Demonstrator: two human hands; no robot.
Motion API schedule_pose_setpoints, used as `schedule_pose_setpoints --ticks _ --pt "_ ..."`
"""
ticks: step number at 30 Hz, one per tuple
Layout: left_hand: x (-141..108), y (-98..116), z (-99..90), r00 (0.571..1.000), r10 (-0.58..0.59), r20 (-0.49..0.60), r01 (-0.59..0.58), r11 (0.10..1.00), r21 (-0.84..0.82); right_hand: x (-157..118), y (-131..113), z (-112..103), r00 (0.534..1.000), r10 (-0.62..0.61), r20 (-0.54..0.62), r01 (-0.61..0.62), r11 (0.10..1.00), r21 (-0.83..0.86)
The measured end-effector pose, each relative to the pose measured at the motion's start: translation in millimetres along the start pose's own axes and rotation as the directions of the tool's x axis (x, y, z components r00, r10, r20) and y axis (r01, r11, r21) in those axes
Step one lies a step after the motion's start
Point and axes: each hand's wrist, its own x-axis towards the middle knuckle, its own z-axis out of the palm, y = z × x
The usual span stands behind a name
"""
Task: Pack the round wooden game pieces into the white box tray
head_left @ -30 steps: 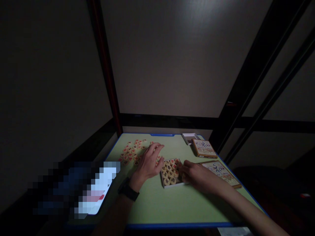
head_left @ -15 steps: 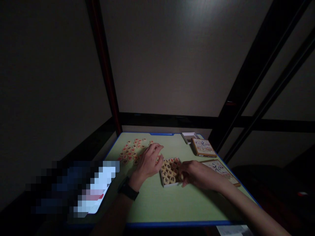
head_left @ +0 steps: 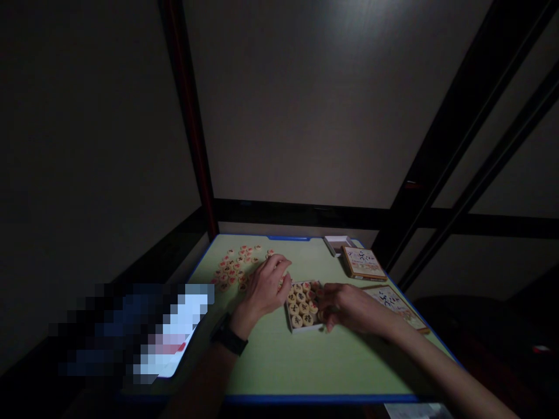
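Round wooden Chinese chess pieces with red and black characters fill much of a small white box [head_left: 301, 330] on the green table. My left hand [head_left: 268, 285], a dark watch on its wrist, curls to the left of the box around a few pieces [head_left: 282, 281] seen between thumb and fingers. At the box's right side, my right hand [head_left: 345, 305] has its fingers bent down and closed on a piece, mostly hidden by them. Loose pieces [head_left: 231, 270] lie scattered beyond my left hand.
Behind on the right are a white tray-like box part [head_left: 338, 240] and a printed box [head_left: 364, 263]. A flat printed lid [head_left: 399, 305] lies partly under my right forearm. A bright, blurred-out screen [head_left: 183, 326] is at the left. The table [head_left: 279, 366] has a blue edge.
My right fingers have shifted slightly at the box's right side. A piece that was tilted near them now lies flatter in the box. My left hand stays almost still.
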Motion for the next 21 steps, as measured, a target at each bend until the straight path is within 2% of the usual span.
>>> schedule_pose_setpoints --ticks 5,10,21 --pt "0.4 1.6 -1.1 1.0 -0.013 0.012 0.013 1.0 -0.013 3.2 0.9 3.3 0.998 -0.055 0.043 0.056 0.998 -0.026" --pt "1.3 2.1 -2.4 1.0 -0.011 0.007 0.011 1.0 0.0 7.9 -0.3 0.6 0.992 -0.02 0.128 0.029 0.997 -0.068" --pt "0.3 -0.1 0.2 1.0 0.001 0.01 -0.001 1.0 0.007 3.0 0.3 0.0 0.993 0.035 0.111 -0.034 0.999 -0.015"
